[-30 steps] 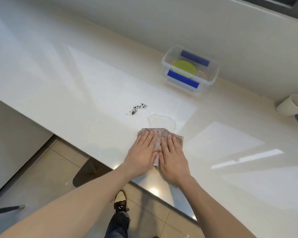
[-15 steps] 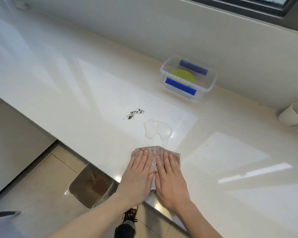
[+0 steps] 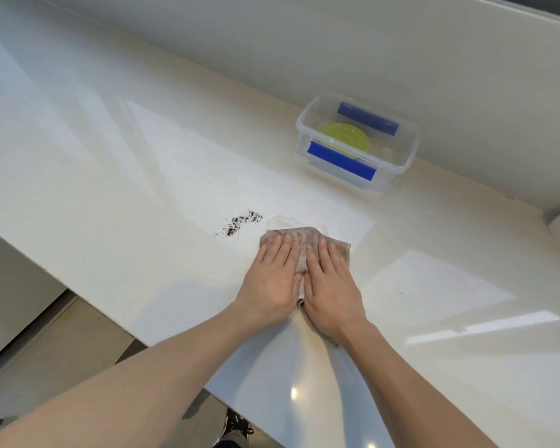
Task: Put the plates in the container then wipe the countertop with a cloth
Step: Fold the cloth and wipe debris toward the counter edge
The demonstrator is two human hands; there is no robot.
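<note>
Head view, cloth [image 3: 299, 242]: a brownish rag, low centre of the frame, spread flat on the countertop [image 3: 110, 189] under both palms; its far edge sits on the near rim of a small clear puddle [image 3: 280, 221].
Head view, how the cloth handles: soft, limp and light by the look of it, likely to bunch or slide if pressed unevenly. Flat pressure across its middle looks the better hold; pinching an edge would crumple it.
Head view, left hand [image 3: 272, 279]: open, fingers straight and close together, palm down on the left half of the cloth. It presses and does not grip.
Head view, right hand [image 3: 332, 282]: likewise flat and open, palm down on the right half, thumb side just beside the left hand, a strip of cloth showing between them.
Head view, crumbs [image 3: 240, 223]: a dark scatter left of the puddle, apart from the cloth, not yet wiped.
Head view, container [image 3: 401, 156]: clear tub with blue clips, upper right by the wall, lid off, a yellow-green plate [image 3: 345, 137] lying inside.
Head view, stage: plates appear stowed; wiping is under way, with spill and crumbs left to clear.
</note>
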